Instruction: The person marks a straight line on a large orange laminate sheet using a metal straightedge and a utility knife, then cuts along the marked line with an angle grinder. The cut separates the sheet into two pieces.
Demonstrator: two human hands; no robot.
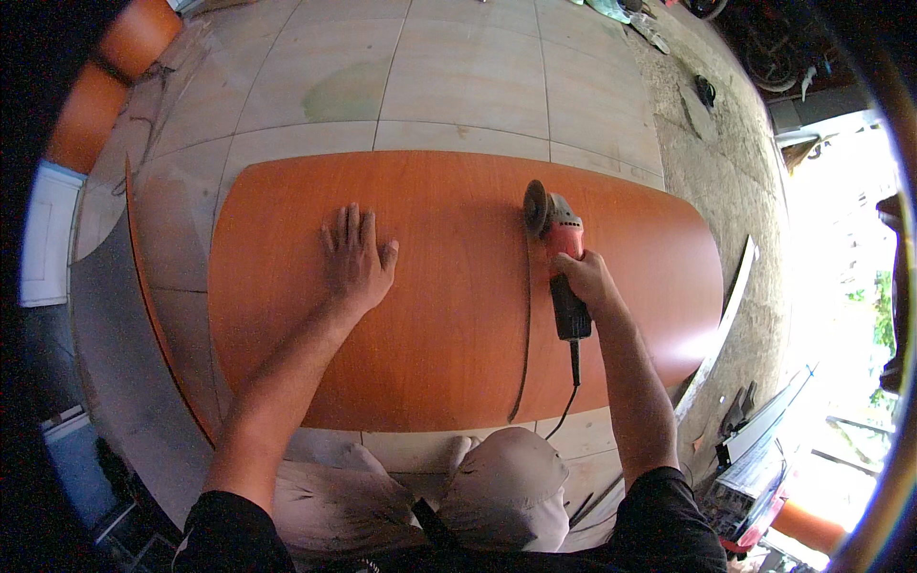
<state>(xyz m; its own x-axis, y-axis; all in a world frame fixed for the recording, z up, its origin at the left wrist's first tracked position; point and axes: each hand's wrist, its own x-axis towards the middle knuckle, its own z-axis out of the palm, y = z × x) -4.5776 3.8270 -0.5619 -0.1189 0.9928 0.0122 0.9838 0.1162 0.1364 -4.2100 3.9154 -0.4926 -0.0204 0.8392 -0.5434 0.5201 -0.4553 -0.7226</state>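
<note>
A wide reddish-brown wood-grain panel (439, 286) lies on the tiled floor in front of my knees. My right hand (586, 279) is wrapped round the body of a red and black angle grinder (569, 310). The grinder's disc (537, 207) stands on edge at the panel, at the far end of a dark cut line (526, 353) that runs back to the near edge. Whether the disc is spinning I cannot tell. On the panel's left part my left hand (360, 265) rests flat, fingers spread, holding nothing. A black cord (575, 368) trails from the grinder toward me.
Another curved sheet (129, 315), grey-faced with an orange edge, stands at the left. A pale strip (731, 306) lies off the panel's right end. At the lower right is a machine (750, 487) with a metal top. Orange boards (91, 115) stand at the far left.
</note>
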